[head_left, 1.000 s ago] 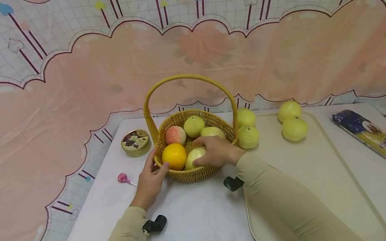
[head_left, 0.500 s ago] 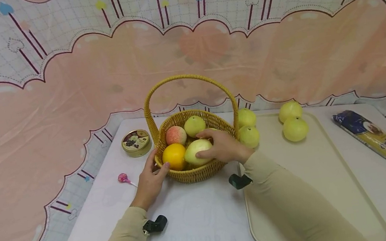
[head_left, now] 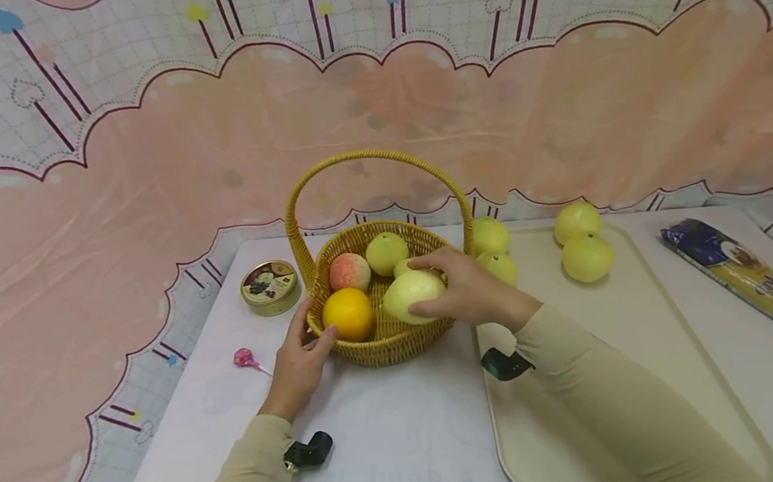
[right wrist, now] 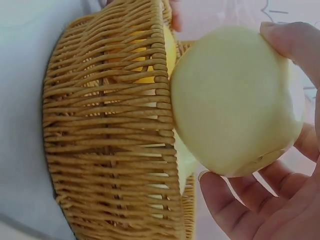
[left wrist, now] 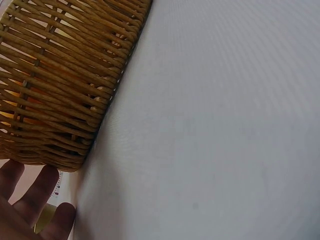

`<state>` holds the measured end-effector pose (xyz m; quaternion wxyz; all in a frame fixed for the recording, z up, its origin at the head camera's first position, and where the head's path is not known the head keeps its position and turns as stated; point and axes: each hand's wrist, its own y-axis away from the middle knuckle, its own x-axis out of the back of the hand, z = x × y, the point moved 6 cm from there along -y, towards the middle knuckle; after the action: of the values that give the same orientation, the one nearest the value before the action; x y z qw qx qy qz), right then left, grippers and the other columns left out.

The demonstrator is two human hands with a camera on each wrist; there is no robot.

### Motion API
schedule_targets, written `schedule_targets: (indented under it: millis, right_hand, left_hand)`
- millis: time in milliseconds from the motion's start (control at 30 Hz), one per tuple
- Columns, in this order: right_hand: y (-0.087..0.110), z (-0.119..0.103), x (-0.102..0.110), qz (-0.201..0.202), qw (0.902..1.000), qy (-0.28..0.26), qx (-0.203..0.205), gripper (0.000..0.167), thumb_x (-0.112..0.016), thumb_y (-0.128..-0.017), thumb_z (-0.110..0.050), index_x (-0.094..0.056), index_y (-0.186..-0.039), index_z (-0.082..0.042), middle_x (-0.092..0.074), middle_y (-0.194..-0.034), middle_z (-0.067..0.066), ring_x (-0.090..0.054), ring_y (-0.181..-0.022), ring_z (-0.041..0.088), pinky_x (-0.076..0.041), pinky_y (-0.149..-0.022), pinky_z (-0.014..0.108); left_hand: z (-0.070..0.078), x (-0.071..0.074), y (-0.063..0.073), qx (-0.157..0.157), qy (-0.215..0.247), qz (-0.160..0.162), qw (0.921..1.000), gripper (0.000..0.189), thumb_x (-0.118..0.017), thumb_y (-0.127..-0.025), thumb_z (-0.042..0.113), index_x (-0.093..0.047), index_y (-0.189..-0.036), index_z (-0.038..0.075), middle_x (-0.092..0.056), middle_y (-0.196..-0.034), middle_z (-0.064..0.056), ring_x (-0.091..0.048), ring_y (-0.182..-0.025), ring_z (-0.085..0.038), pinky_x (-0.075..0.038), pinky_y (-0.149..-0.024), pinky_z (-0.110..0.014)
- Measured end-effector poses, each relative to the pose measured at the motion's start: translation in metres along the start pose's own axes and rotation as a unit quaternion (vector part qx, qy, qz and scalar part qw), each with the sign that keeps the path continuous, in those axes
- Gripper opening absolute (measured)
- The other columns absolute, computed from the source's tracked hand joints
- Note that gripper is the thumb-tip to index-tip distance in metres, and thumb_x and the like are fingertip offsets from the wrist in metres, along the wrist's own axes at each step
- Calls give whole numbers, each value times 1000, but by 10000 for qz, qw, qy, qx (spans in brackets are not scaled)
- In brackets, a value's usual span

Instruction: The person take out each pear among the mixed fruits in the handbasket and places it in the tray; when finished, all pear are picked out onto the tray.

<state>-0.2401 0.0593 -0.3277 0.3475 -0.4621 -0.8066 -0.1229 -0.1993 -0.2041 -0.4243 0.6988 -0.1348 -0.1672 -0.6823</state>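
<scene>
My right hand holds a smooth pale green fruit between thumb and fingers, over the front right of the wicker basket. In the right wrist view the same fruit is up at the basket's rim, its exact kind unclear. My left hand grips the basket's left rim, thumb on top; in the left wrist view its fingers touch the woven wall. Inside the basket are an orange, a pinkish peach, a green fruit and another fruit partly hidden by my right hand.
A beige tray lies to the right, with yellow-green fruits at its far end and more beside the basket. A round tin and a lollipop are at the left. A long yellow-blue packet lies far right.
My right hand has lifted the pale green fruit from the basket's front and moved it rightward and up. The left hand stays on the rim.
</scene>
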Motion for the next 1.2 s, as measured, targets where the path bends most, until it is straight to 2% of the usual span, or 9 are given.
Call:
schedule_targets:
  millis: [200, 500, 967, 1200]
  right_hand:
    - [11, -3, 7, -8, 9997, 260, 34, 72, -81, -82, -34, -56, -140, -2, -52, -134, 16, -52, -111, 29, -50, -90, 44]
    - [24, 1, 12, -82, 9987, 504, -63, 77, -82, -81, -37, -52, -143, -3, -49, -132, 16, -51, -112, 30, -50, -90, 47]
    - [41, 10, 20, 38, 9997, 250, 78, 74, -84, -79, -28, -50, -138, 1, -52, -134, 17, -53, -118, 32, -49, -96, 49]
    - [49, 17, 20, -60, 9999, 6, 135, 78, -83, -80, -26, -46, -142, 4, -53, -134, 17, -54, -119, 36, -53, -89, 50]
  left_hand:
    - [-1, 0, 0, 10, -44, 0, 10000, 73, -57, -102, 41, -18, -161, 24, -25, -162, -16, -45, -133, -41, -43, -106, -52]
    - [0, 0, 0, 5, -64, 15, 10000, 73, -57, -102, 41, -18, -161, 23, -24, -162, -17, -45, -133, -42, -43, -106, -53]
    - [-1, -1, 0, 41, -86, 20, 10000, 73, -57, -102, 42, -18, -161, 25, -24, -162, -15, -44, -134, -41, -44, -105, -53]
    - [0, -1, 0, 42, -50, 0, 10000, 73, -57, -102, 41, -18, -161, 24, -23, -163, -14, -42, -135, -41, -43, -106, -52]
